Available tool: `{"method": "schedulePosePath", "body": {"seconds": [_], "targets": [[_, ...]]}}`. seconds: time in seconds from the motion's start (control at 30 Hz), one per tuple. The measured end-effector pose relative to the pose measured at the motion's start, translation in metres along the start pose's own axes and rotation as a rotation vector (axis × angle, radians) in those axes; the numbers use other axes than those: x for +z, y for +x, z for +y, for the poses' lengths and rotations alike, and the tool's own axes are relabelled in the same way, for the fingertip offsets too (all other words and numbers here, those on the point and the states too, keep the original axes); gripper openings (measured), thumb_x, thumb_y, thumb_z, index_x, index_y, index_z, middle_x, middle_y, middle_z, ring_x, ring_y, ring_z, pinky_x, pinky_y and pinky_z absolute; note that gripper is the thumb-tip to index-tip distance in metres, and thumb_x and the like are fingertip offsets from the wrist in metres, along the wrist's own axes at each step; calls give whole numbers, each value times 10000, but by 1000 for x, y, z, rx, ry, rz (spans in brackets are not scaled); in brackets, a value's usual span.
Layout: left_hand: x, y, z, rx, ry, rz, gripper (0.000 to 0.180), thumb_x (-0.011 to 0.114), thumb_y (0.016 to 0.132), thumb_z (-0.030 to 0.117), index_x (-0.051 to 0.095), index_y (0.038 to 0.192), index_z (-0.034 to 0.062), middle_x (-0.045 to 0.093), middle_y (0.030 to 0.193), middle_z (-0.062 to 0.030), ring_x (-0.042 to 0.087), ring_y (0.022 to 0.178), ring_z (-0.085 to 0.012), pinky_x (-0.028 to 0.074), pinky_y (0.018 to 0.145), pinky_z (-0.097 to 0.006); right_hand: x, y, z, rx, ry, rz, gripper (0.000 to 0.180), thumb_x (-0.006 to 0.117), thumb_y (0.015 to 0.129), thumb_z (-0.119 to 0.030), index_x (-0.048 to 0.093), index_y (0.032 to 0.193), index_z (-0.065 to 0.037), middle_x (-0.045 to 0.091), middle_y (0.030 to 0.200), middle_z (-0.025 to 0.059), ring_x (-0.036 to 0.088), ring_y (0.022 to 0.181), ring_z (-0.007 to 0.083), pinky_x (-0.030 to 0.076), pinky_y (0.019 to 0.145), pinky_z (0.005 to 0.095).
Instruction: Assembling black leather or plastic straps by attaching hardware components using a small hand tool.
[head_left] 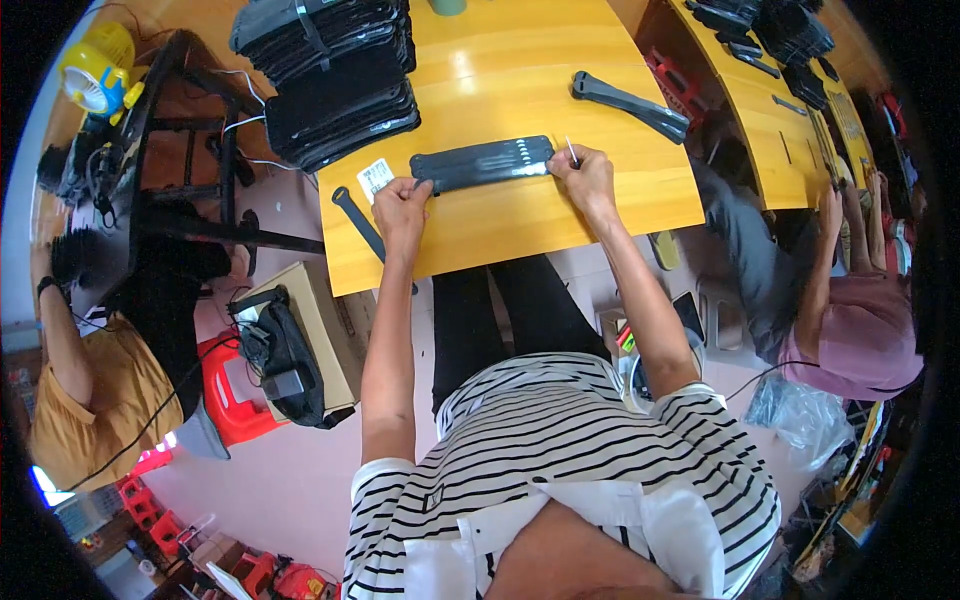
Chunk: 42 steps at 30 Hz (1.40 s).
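Observation:
A wide, flat black strap panel [482,163] with a row of small slots or shiny marks toward its right end lies on the yellow table before me. My left hand [402,212] pinches its left end. At the other end, my right hand [586,180] is closed against the panel's edge; a thin pale stick [571,150] pokes up from its fingers, too small to name. Beside my left hand are a white printed label sheet [375,178] and a narrow black strap [357,222] with a looped end. Another black strap [630,105] lies at the right.
Tall stacks of black panels [343,112] stand at the table's [520,60] back left. Co-workers sit on both sides, one in a mustard top [105,400], one in a pink top [850,335]. An open cardboard box [335,340] with a black bag [285,360] is by my left.

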<state>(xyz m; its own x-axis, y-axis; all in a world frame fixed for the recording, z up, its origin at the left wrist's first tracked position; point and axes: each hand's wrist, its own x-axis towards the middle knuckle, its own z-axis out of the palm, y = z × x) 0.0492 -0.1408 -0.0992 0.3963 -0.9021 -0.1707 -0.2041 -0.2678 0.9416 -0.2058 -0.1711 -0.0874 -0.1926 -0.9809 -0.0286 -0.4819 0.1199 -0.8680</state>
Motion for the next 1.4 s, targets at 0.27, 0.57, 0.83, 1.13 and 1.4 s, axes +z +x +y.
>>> {"method": "schedulePosePath", "body": {"seconds": [0.27,0.57,0.83,1.13,1.4], "targets": [[1,1,-2,35,53,37,181,705,713,134,614,754,-17,568,598,-43,521,460,-109,403,416,-239,5,5,7,10,17,12,94,704,678,-81,638,694,-16,581,576,38,520,518,100,418,502,251],[2,-4,7,5,60,47,178,707,716,129,607,745,-15,555,590,-36,515,453,-105,407,408,-246,4,1,13,31,90,-2,100,692,665,-94,639,693,-15,580,568,54,541,533,127,436,535,269],[2,0,0,26,37,37,190,712,716,133,603,752,-19,550,590,-34,500,431,-102,399,400,-239,3,1,8,12,61,7,108,686,666,-97,635,701,-9,583,575,70,547,539,142,438,542,279],[4,-2,6,13,59,58,194,704,723,135,591,745,-21,534,580,-31,490,421,-107,393,398,-245,1,0,3,10,36,14,111,679,669,-107,641,713,-12,596,590,79,569,554,161,446,554,292],[5,0,6,24,150,76,176,695,734,138,592,738,-4,554,574,-29,491,422,-99,389,394,-239,2,0,-2,43,9,20,108,682,656,-110,636,692,-19,595,581,79,570,548,170,448,554,291]]}}
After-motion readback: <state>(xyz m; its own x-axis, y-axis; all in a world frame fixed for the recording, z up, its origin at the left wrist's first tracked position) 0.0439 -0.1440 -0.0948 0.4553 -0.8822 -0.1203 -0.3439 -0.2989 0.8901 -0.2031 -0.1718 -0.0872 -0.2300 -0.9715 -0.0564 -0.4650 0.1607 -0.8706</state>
